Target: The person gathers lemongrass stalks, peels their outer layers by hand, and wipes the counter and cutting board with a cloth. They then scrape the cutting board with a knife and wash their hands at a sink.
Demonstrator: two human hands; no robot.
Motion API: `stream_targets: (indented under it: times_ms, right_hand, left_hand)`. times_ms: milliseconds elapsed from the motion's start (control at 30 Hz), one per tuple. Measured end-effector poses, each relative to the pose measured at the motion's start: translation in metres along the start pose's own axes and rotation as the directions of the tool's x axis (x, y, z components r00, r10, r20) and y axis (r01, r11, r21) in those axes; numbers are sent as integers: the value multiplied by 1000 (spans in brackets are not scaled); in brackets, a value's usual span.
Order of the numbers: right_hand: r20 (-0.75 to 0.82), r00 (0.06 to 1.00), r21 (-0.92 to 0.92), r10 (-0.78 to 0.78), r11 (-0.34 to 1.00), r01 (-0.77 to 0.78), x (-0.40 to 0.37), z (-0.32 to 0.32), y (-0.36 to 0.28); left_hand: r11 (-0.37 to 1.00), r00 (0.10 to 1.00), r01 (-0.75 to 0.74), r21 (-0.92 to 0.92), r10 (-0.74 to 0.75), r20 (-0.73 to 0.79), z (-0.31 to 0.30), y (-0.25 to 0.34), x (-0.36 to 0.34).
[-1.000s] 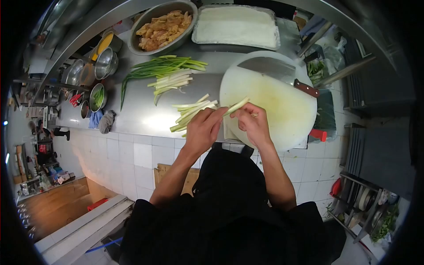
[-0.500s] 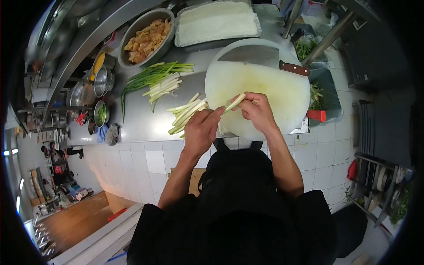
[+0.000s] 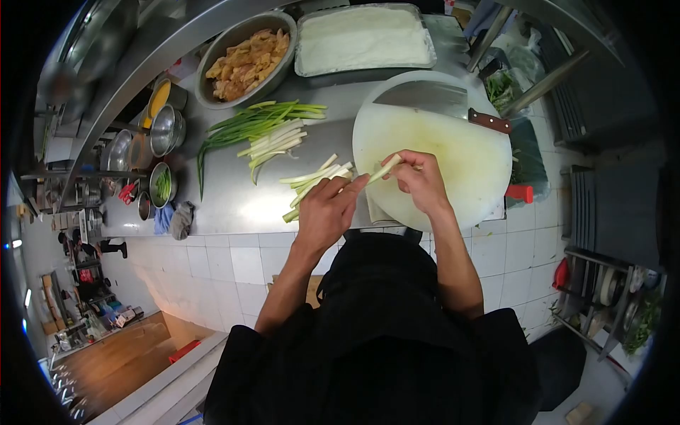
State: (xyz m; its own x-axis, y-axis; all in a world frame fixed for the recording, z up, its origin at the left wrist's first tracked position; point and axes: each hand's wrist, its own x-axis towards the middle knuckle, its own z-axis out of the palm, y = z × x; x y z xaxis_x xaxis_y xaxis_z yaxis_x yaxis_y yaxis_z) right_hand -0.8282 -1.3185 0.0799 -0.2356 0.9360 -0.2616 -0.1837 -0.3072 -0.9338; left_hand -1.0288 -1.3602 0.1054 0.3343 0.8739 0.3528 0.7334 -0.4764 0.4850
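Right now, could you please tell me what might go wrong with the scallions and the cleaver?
The scallion stalk spans both hands, left and right, so it might tear or slip if they pull unevenly. The loose pale stalks lie right beside the left hand and could be knocked. The cleaver lies on the cutting board, its handle reaching the rim, where a passing arm might catch it.

The steel surface [image 3: 230,202] is shiny. Seen from its middle, a large basin of meat pieces [image 3: 204,85] stands at eleven o'clock, a tray of white powder [image 3: 365,39] at one, and a round white board [image 3: 460,170] at three. Pale stalks [image 3: 304,190] lie at six, grey cloth [image 3: 182,220] at eight, metal bowls [image 3: 167,131] around nine, and long green stalks [image 3: 251,122] at ten.
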Motion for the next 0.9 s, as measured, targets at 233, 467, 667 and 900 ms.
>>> stream_targets:
  times_ms: [233, 467, 667, 900]
  right_hand:
    - [28, 999, -44, 26, 999, -25, 7, -1, -3]
    - [35, 998, 72, 54, 996, -56, 10, -1, -2]
    - [81, 994, 90, 68, 993, -75, 12, 0, 0]
    - [47, 996, 131, 70, 989, -76, 17, 4, 14]
  left_hand:
    - [1000, 999, -10, 13, 9, 45, -1, -5, 4]
    - [992, 993, 91, -82, -84, 84, -1, -8, 5]
    - [989, 990, 111, -99, -102, 99, 1, -9, 0]
    - [930, 966, 246, -273, -212, 147, 6, -10, -9]
